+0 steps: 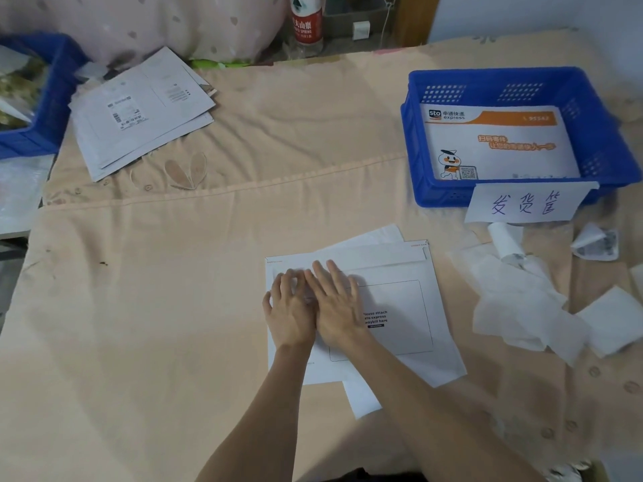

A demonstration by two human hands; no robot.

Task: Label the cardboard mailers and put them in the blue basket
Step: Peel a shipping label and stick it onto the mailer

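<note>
Two bare hands lie flat and side by side on a white cardboard mailer [393, 318] on the peach bedsheet [156, 307]; left hand [290, 314] and right hand [335, 307] each have a released grip, fingers spread, pressing down, grasping nothing; the blue basket [515, 81] sits well apart, far right, holding an orange-and-white sto express mailer [501, 144]; more mailers [139, 109] lie stacked far left.

The mailer [393, 318] under the hands reads "Please attach sto express waybill here". The mailer in the blue basket [497, 140] shows "sto express" and "95543". A paper sign [525, 203] on the basket's front carries handwritten "发货筐". The bottle's [306, 26] red label reads "农夫山泉".
</note>
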